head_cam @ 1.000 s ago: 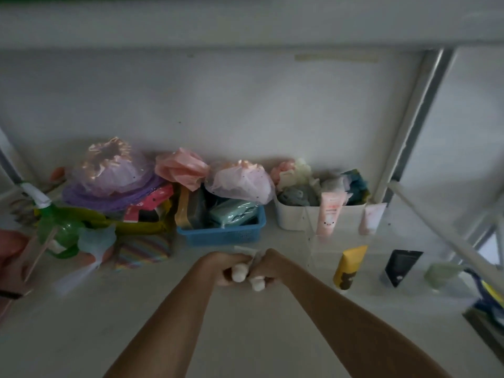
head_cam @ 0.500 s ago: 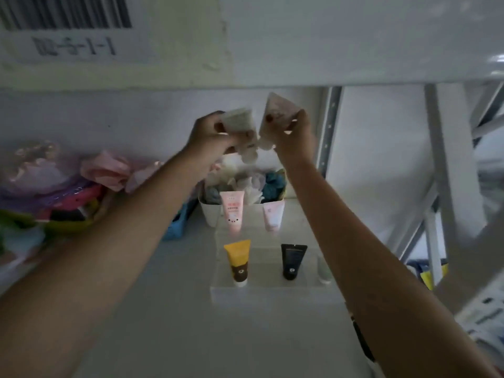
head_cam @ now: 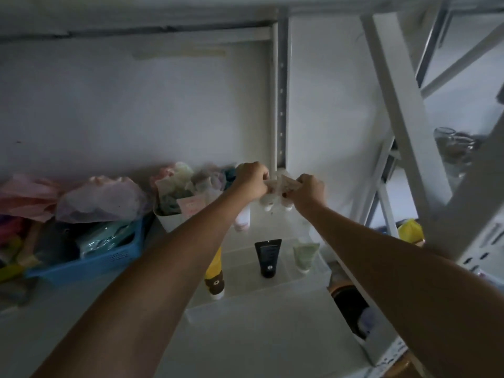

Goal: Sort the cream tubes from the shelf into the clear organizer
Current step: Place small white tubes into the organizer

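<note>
My left hand (head_cam: 252, 179) and my right hand (head_cam: 309, 190) are side by side over the back right of the clear organizer (head_cam: 245, 305), each closed on a pale cream tube. The left-hand tube (head_cam: 266, 199) and the right-hand tube (head_cam: 287, 186) hang caps down, close together. Standing in the organizer are a yellow tube (head_cam: 214, 276), a black tube (head_cam: 267, 256) and a pale green tube (head_cam: 305, 253) in front, and two pink tubes (head_cam: 242, 221) behind, one partly hidden by my left forearm.
A white bin (head_cam: 174, 222) of soft items stands left of the organizer, then a blue basket (head_cam: 90, 261) with packets and shower caps. A white shelf upright (head_cam: 281, 99) rises just behind my hands. Slanted frame bars (head_cam: 403, 110) cross at the right.
Both hands have come down from high up near the upper shelf to just above the back of the organizer, still holding the two pale tubes. The camera has tilted and moved closer.
</note>
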